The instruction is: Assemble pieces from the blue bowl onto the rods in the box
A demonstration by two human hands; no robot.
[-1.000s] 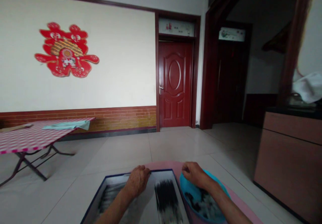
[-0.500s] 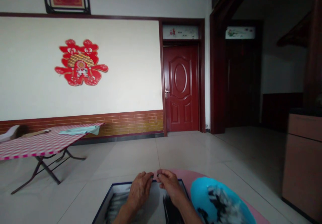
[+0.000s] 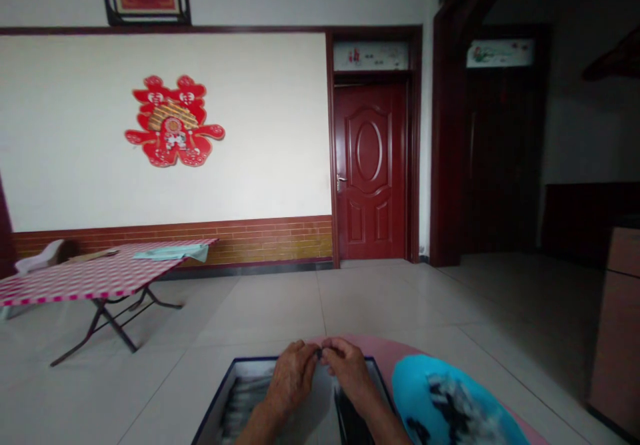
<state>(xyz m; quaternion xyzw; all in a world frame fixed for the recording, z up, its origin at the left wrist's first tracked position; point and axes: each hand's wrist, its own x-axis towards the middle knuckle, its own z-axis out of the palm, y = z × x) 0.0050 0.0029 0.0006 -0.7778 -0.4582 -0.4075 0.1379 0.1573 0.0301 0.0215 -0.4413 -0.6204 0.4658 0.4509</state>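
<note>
Wall, pale with a brick-patterned band along its foot, filled the far side of a room, above a floor of glossy tiles. Right of the view's centre stood a dark red door. On the left was a folding table under a pink-checked cover, and a cabinet was cut off by the right edge. A red ornament hung on the wall. At the bottom, nearest the viewer, a pink surface showed behind a blue-rimmed box and, just to its right, a blue bowl with black and whitish scraps. Inside the box, a grey, streaked pile lay on the left and a black bundle on the right, partly hidden by the right forearm. Left hand and right hand met over the box's far end, thumbs and fingers pinched closed, fingertips almost touching. Between them was a dark bit, which both pinches seemed to grip; whether one piece or two, it was too small to tell. The step in hand looked like fine fingertip work on that bit, and the next move seemed to call for steady, light pinches, since something so small could slip.
</note>
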